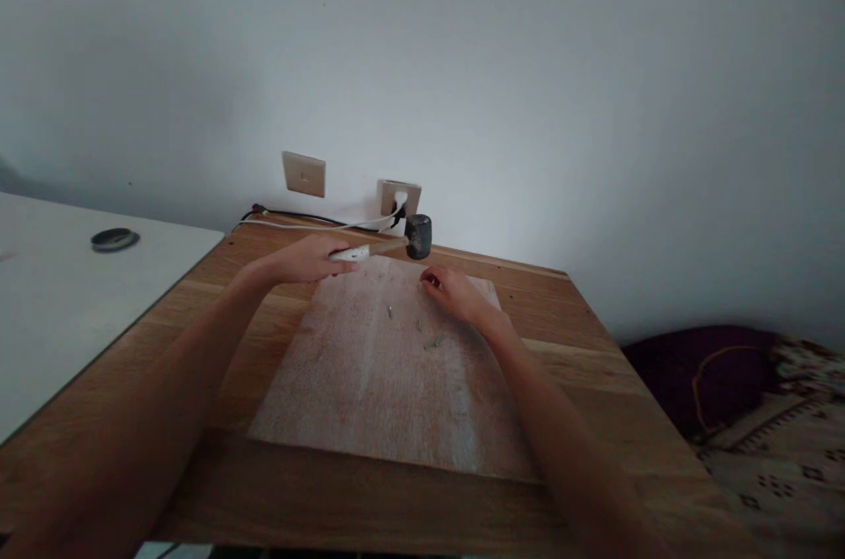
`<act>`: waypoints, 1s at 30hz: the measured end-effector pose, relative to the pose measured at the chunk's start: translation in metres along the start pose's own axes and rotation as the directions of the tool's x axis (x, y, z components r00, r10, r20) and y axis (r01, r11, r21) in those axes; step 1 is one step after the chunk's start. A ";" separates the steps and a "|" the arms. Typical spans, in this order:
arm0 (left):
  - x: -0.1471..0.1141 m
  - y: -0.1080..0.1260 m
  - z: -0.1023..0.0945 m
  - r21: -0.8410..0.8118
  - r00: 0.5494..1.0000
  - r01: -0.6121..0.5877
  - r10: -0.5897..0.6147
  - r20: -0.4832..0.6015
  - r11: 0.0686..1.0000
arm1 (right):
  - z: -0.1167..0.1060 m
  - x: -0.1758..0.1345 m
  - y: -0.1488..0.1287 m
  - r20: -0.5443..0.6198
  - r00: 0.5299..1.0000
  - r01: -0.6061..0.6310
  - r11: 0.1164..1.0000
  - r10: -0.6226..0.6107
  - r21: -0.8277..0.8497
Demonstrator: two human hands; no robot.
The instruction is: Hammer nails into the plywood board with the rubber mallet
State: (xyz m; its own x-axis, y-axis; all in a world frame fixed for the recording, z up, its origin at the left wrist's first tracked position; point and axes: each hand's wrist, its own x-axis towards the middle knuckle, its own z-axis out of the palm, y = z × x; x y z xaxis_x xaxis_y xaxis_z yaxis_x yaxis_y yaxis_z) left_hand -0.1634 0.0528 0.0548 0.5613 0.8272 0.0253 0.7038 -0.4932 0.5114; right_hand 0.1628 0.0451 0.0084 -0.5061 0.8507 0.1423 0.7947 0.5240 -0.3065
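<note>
My left hand (307,260) is wrapped round the white grip of a mallet (389,246). Its black, drum-shaped head (418,237) hangs over the far edge of a pale wooden board (370,392), to the left of my right hand and a little beyond it. My right hand (454,290) rests low over the far right part of that board, thumb and fingertips pinched together; whatever they hold is too small to make out. Several small metal nails or screws (434,343) lie loose on the board, nearer to me than my right hand.
The board lies on a brown wooden table (561,356) against a white wall. Behind it, white and black cables (310,225) run to a wall socket (400,196). A white surface (53,304) at left carries a round dark dish (114,239). Patterned fabric (779,453) lies at right.
</note>
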 end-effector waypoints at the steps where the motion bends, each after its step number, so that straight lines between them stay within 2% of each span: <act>1: 0.000 0.000 0.000 0.002 1.000 0.001 -0.001 0.007 1.000 | 0.001 0.001 0.001 -0.003 1.000 -0.004 1.000 0.004 -0.007; 9: -0.001 0.003 0.000 -0.036 1.000 0.018 -0.018 0.002 0.999 | 0.009 0.003 0.001 -0.040 0.999 0.021 0.999 -0.023 -0.042; 14: -0.002 0.004 0.001 -0.058 0.999 0.034 -0.033 0.005 0.998 | 0.014 0.001 0.000 -0.118 0.993 -0.002 0.991 -0.014 -0.132; 21: -0.007 0.007 -0.001 -0.151 0.993 0.046 -0.029 0.116 0.988 | 0.025 -0.001 0.003 -0.193 0.981 -0.043 0.997 0.030 -0.066; 25: -0.007 0.008 -0.003 -0.091 0.987 0.060 -0.046 0.157 0.994 | 0.028 -0.003 0.005 -0.205 0.977 -0.073 0.993 0.053 -0.089; 30: -0.005 0.006 -0.001 0.039 0.989 -0.006 0.000 0.151 0.999 | 0.026 -0.006 0.008 -0.189 0.980 -0.077 0.994 0.062 -0.074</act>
State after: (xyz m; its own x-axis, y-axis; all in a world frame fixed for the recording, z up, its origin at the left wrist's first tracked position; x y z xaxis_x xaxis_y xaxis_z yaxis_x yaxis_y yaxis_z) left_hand -0.1623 0.0463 0.0589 0.6207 0.7771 -0.1043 0.7166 -0.5083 0.4776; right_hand 0.1635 0.0430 -0.0194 -0.3831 0.8742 0.2985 0.8541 0.4583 -0.2459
